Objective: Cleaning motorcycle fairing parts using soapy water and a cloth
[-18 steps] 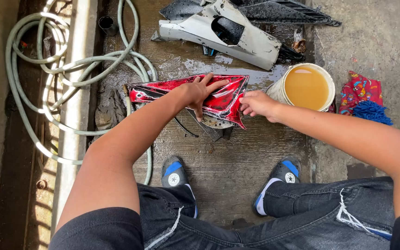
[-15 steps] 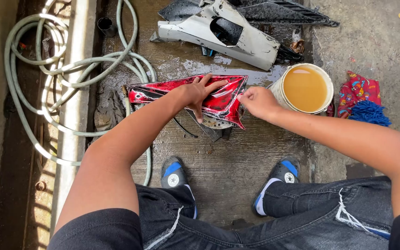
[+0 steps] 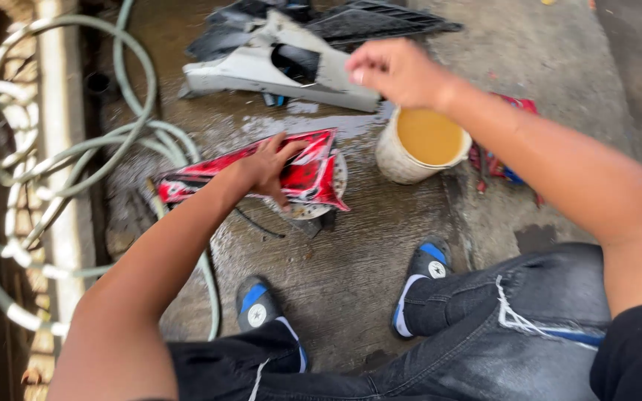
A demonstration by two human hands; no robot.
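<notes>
Now left hand [image 3: 265, 169] pressing flat, fingers spread, pinning red panel [image 3: 302, 172] steady; right hand [image 3: 395, 70] hovering loosely curled, empty, above bucket [image 3: 388, 156]

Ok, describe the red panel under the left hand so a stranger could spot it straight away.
Start at the wet concrete floor in front of the crouching person's shoes. Between the coiled hose and the pale bucket of brownish liquid lies a long glossy panel, pressed down by the left hand. It is the only red one; the panel beyond it is grey-white.
</notes>
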